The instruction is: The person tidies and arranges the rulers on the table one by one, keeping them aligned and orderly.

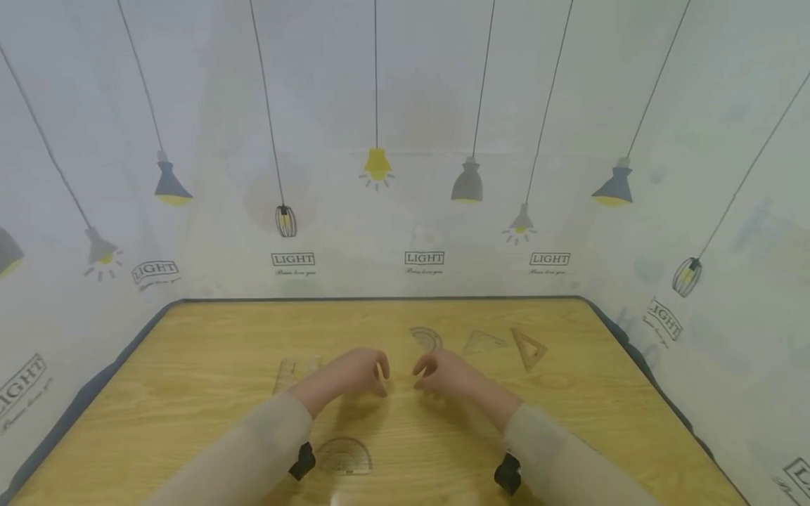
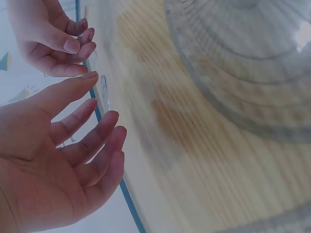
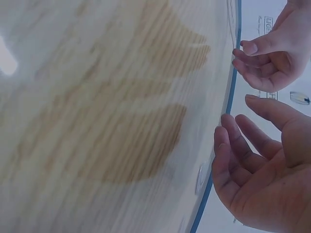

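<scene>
Above the middle of the wooden table (image 1: 209, 393), my left hand (image 1: 363, 372) and right hand (image 1: 439, 371) face each other with a small gap between them. Both have loosely bent fingers and hold nothing. Left of the left hand lies a clear rectangular ruler-like piece (image 1: 294, 371), partly hidden by the forearm. Beyond the right hand are a clear protractor (image 1: 430, 334), a clear set square (image 1: 496, 343) and an orange-brown set square (image 1: 520, 348). Nearer me, by the left wrist, another protractor (image 1: 344, 455) rests flat; it looms large in the left wrist view (image 2: 233, 97).
Pale walls printed with hanging lamps and the word LIGHT (image 1: 424, 258) enclose the table's back and sides. A dark edge (image 1: 380, 299) runs round the tabletop. Black wrist devices (image 1: 303, 462) hang under both sleeves.
</scene>
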{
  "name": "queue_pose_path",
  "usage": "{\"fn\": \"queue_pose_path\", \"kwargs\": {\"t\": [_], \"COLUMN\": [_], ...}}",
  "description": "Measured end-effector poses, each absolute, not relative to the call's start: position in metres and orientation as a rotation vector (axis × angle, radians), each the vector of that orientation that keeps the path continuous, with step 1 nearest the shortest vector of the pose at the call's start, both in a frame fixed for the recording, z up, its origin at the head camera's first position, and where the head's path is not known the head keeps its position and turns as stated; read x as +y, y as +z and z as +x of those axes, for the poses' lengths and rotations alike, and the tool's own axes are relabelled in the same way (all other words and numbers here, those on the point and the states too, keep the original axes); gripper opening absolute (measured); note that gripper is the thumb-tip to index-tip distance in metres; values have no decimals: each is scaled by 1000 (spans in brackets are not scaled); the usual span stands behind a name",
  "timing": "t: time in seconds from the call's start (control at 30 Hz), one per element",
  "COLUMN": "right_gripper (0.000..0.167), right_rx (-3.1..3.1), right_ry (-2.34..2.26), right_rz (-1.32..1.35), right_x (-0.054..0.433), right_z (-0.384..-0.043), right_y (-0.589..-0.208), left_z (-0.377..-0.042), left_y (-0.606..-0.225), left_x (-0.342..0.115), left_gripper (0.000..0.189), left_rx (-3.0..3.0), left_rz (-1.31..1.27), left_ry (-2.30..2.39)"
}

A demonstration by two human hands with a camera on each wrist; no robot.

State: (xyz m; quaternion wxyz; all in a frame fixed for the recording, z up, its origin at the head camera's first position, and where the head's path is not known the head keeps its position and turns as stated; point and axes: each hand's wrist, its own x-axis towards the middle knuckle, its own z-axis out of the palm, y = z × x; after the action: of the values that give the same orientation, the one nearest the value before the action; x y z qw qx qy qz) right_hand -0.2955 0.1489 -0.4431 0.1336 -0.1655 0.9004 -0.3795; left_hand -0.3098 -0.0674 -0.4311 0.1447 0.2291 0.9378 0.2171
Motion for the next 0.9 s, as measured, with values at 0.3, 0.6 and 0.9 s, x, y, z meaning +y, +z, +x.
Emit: {"fn": "queue_pose_path", "kwargs": {"t": [0.3,0.6,0.9], "right_gripper": [27,27,30], "right_rx": [2632,2633,2632], "right_ry": [-1160,-1298,-1322], "right_rz": [-316,-180,-47], "right_x": [159,168,169], "right_z": [-314,-330,-345], "right_y": [-444,-444,-444], "left_z": [-329,-353,-377], "left_y": [-430,-440,-446], "left_x": [-48,-29,-20], "left_gripper": [26,27,27], "left_rx": [2747,2866,2907], "left_rz": [659,627,645], "left_ry": [623,541,513]}}
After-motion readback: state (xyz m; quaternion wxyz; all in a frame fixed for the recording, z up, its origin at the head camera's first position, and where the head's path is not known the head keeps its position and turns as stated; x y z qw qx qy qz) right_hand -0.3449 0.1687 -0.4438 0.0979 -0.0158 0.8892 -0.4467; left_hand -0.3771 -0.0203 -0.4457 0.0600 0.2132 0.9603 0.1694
